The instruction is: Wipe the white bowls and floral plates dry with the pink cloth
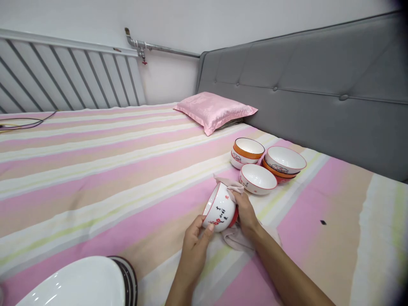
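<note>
A white bowl [219, 209] with a red rim, black characters and red blossoms is tilted on its side between my hands. My left hand [195, 239] grips its lower rim, thumb outside on the wall. Pressed against the far side of the bowl, my right hand [247, 212] is closed on a pale pinkish cloth [237, 238], which also drapes over the upper rim and hangs below. Just beyond, a white bowl [259, 179] with a red rim stands upright. Behind it are a stack topped by an orange-banded bowl [248, 149] and another stack under a larger white bowl [285, 160].
Everything lies on a striped bedsheet [105, 204]. At the lower left are stacked white plates [79, 284] with dark rims. A pink pillow [216, 109] rests by the grey headboard [306, 80]. A radiator [70, 72] and cables [28, 122] are at the far left.
</note>
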Demonstrator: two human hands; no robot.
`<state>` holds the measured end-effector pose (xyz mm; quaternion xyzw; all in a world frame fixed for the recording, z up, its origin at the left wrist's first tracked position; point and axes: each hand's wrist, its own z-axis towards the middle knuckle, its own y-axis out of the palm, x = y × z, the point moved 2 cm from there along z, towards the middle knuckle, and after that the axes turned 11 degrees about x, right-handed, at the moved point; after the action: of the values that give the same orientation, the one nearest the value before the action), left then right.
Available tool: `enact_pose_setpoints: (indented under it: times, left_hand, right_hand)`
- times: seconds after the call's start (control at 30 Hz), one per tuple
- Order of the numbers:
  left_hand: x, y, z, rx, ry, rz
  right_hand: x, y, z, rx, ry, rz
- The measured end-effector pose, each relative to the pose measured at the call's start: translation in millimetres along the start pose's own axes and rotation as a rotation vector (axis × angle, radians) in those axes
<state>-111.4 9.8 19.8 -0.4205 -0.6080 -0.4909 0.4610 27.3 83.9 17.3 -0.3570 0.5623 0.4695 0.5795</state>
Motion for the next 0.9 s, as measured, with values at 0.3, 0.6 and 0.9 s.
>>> enact_pose_setpoints:
  times: [0.3, 0.6, 0.9]
  left_hand:
    - [13, -2.6, -4, 0.149, -0.019, -0.152]
    - [9, -8.3, -1, 0.199, -0.05, -0.228]
    - [10, -10.6, 2, 0.218, -0.037, -0.284]
  right_hand:
    - [-7, 4, -9, -0.23, -0.068, 0.013]
    - [-40, 10, -24, -0.534, -0.501, -0.255]
    - [-40, 17, -39, -0.584, -0.879, -0.604]
